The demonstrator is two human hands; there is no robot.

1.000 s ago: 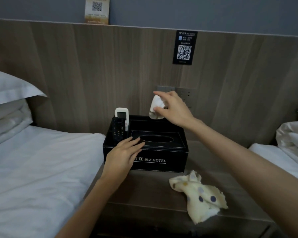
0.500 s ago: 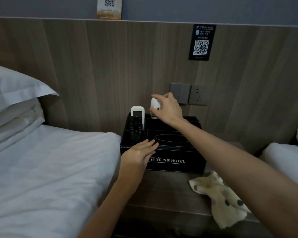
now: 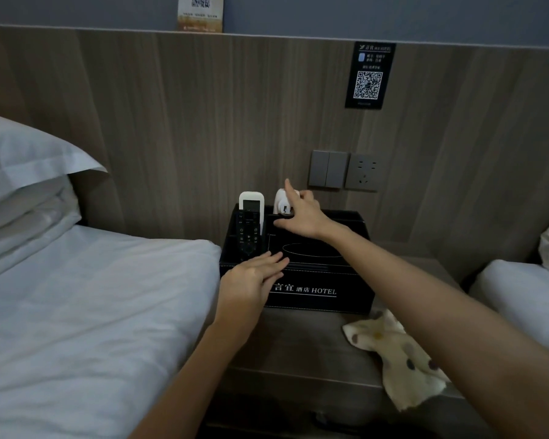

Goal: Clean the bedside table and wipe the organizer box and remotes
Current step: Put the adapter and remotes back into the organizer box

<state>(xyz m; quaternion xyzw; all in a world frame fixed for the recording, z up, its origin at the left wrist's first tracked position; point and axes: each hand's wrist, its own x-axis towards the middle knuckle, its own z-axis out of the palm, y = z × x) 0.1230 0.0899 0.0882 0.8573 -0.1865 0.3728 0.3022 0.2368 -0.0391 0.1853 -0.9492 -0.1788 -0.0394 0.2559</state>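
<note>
- Table [image 3: 298,343]: carries all items below.
- Box [image 3: 349,296]: rear left of the table, long axis left–right, printed face toward the viewer.
- Cloth [image 3: 400,353]: crumpled at the front right edge, overhanging it.
- Left hand [image 3: 251,280]: flat, fingers straight, on the box's front left rim.
- Right hand [image 3: 301,217]: at a white object [image 3: 281,201] in the box's rear; index straight, grasp cannot be told.
- Black remote [image 3: 248,239], white remote [image 3: 251,202]: upright in the left compartment, buttons facing the viewer.

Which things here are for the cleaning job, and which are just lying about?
For the job: bedside table, black organizer box, white remote, black remote, spotted cloth, small white gadget at the right hand.
Just there: pillows, bed, light switch, wall socket, black QR sign.
</note>
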